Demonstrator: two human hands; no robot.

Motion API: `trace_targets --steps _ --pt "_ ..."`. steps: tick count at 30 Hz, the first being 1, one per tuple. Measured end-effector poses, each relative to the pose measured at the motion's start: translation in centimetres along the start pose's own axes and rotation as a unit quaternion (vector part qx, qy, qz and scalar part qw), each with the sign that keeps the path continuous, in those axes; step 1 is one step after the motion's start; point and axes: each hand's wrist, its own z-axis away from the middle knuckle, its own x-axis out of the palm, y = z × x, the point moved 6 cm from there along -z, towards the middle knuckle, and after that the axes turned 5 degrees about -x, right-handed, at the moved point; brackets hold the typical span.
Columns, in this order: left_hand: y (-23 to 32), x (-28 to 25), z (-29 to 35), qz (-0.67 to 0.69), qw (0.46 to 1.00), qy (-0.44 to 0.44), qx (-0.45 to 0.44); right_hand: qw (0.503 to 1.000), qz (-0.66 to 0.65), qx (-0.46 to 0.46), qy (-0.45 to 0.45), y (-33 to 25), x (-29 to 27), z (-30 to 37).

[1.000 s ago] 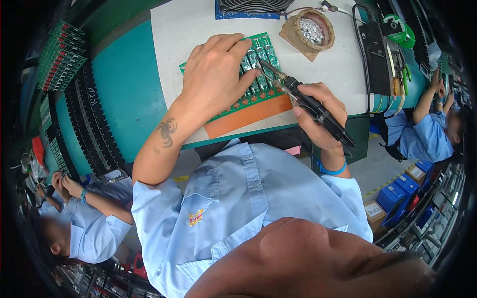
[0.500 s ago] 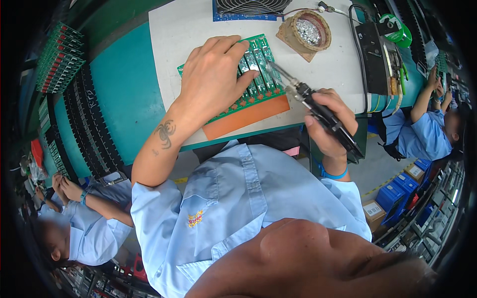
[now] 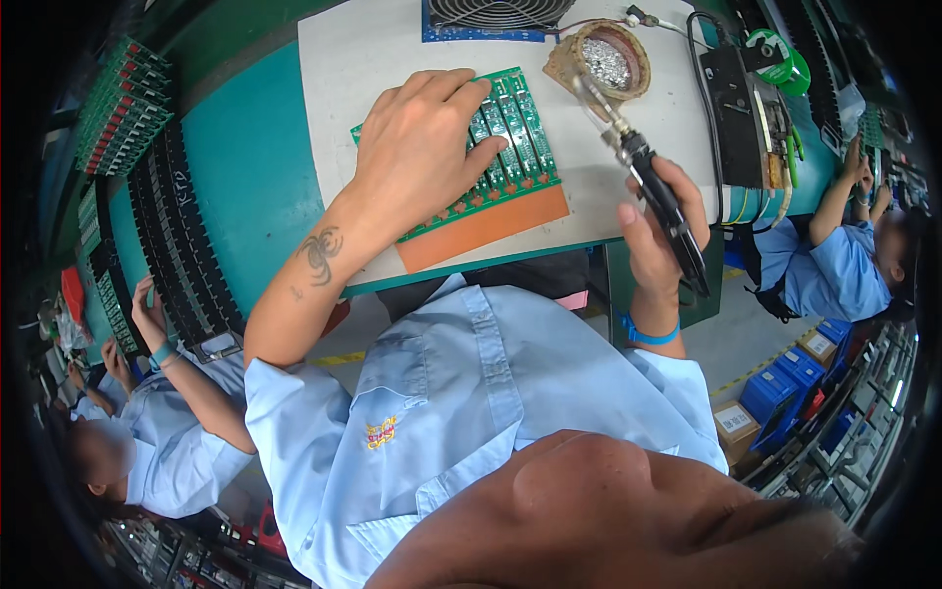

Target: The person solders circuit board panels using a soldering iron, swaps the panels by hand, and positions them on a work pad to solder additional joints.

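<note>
My left hand lies across a green circuit board panel, pressing it down with fingers spread and thumb stretched out to the right. The panel is divided into long narrow strips, and much of its left part is hidden under the hand. An orange-brown flat sheet shows along its near edge. To the right, my right hand is closed around the black handle of a soldering iron. Its blurred metal tip points up at the near side of a round brown pot holding silvery solder bits.
Behind the panel stands a fan with a wire guard. A black box with a cable and a green solder spool are at the right. Stacked boards and black slotted rails stand left. Co-workers sit on both sides.
My right hand has drawn the soldering iron away from the panel's right edge, and its tip is now by the pot. My left hand stays on the panel. The left co-worker's hands have moved apart.
</note>
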Motion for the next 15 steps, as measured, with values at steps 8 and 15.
trace_targets --steps 8,15 --pt "0.1 -1.1 0.9 0.005 1.000 0.029 0.011 0.992 0.010 -0.031 -0.122 -1.9 1.9 -0.4" --pt "-0.5 -0.7 1.6 0.016 1.000 0.008 -0.011 0.988 0.015 0.006 -0.150 -1.0 3.6 -0.5"
